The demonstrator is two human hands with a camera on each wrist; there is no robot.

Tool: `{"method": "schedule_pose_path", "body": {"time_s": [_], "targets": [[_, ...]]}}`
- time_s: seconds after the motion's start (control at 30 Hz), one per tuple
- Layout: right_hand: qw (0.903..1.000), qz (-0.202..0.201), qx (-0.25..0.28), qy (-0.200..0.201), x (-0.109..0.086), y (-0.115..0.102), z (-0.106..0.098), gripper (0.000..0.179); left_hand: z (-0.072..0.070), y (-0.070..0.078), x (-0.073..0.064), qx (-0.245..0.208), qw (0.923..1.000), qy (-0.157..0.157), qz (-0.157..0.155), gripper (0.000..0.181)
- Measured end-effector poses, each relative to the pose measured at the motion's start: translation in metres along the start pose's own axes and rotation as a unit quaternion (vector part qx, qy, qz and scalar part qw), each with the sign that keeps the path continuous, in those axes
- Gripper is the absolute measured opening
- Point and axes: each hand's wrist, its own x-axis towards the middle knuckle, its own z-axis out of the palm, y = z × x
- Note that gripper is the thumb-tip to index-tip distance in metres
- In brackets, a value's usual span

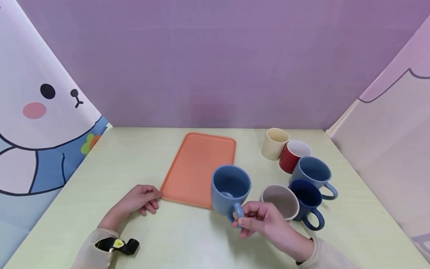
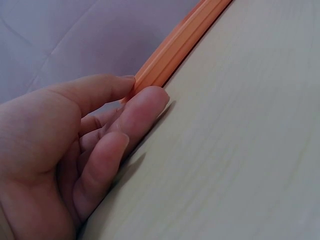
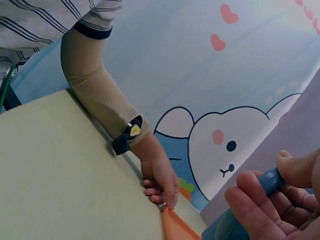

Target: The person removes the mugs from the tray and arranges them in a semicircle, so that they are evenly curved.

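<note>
My right hand (image 1: 268, 224) grips a light blue mug (image 1: 221, 198) by its handle. The mug is held upright above the tray's near right corner, its inside facing the head camera. An orange rectangular tray (image 1: 196, 168) lies flat on the table. At its near left corner, my left hand (image 1: 141, 198) pinches the rim between thumb and fingertips; the left wrist view has the tray's edge (image 2: 172, 47) running away from that hand. In the right wrist view, fingers (image 3: 255, 200) curl round the blue handle (image 3: 271, 181), and most of the mug falls outside the picture.
Right of the tray stand a cream cup (image 1: 270, 147), a red cup (image 1: 287, 160) with a white inside, another blue mug (image 1: 312, 170), a navy mug (image 1: 304, 194) and a pale pinkish cup (image 1: 280, 201), close together. A purple cloth wall (image 1: 215, 74) rises behind the table.
</note>
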Motion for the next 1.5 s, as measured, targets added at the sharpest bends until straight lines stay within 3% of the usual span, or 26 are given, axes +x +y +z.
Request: {"method": "schedule_pose_path", "body": {"time_s": [0.17, 0.43, 0.83, 1.13, 1.4, 1.5], "targets": [[1.0, -0.001, 0.007, -0.005, -0.01, 0.012, 0.002, 0.022, 0.0, -0.001, 0.001, 0.001, 1.0, 0.001, -0.001, 0.03], [0.9988, 0.039, 0.031, 0.0, -0.026, 0.029, 0.001, 0.026, 0.0, -0.002, 0.002, 0.004, 1.0, -0.002, 0.001, 0.03], [0.9994, 0.018, 0.021, 0.02, -0.036, 0.047, 0.001, 0.025, -0.001, -0.001, 0.002, 0.006, 1.0, -0.003, 0.0, 0.03], [0.9986, -0.022, 0.027, 0.04, -0.034, 0.058, 0.002, 0.026, 0.0, 0.0, 0.002, 0.007, 1.0, -0.001, -0.001, 0.03], [0.998, -0.016, 0.032, 0.053, -0.027, 0.058, 0.005, 0.029, -0.001, -0.001, 0.002, 0.005, 1.0, 0.003, -0.006, 0.029], [0.9975, 0.008, 0.035, 0.061, -0.024, 0.057, 0.005, 0.03, -0.001, -0.001, 0.002, 0.002, 1.0, 0.003, -0.007, 0.03]]}}
